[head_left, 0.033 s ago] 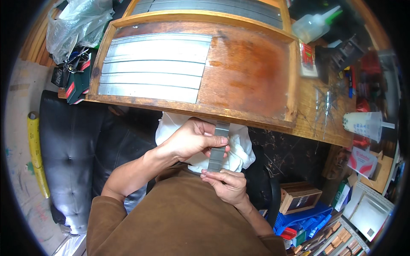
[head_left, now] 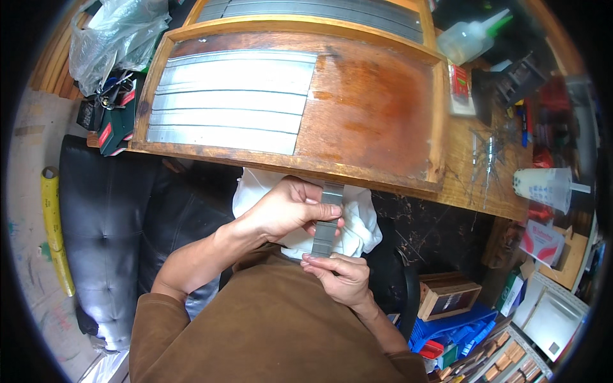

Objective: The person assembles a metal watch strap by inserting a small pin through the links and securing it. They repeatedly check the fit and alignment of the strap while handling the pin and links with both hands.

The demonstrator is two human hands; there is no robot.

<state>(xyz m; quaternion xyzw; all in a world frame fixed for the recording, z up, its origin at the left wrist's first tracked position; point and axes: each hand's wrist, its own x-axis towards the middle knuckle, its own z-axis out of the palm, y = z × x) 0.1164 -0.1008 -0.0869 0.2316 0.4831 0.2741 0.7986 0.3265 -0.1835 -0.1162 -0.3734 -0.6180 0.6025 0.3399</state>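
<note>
A narrow band of grey metal pieces (head_left: 324,231), lined up in a row with fine seams between them, runs from below the tray's front edge toward my body. My left hand (head_left: 287,207) is closed around the middle of the band, its thumb across the top. The fingers of my right hand (head_left: 341,277) pinch the near end. Under both hands lies a white cloth (head_left: 365,233), partly covered by them. Just beyond, a shallow wooden tray (head_left: 290,167) holds several rows of shiny grey metal pieces (head_left: 230,102) on its left side; its right side shows bare, stained wood.
Behind stands a second tray with grey rows (head_left: 319,14). A squeeze bottle (head_left: 466,41), loose thin metal tools (head_left: 489,156) and a plastic drink cup (head_left: 543,188) are at the right. A black padded seat (head_left: 102,223) stands left; a small wooden box (head_left: 450,300) sits low right.
</note>
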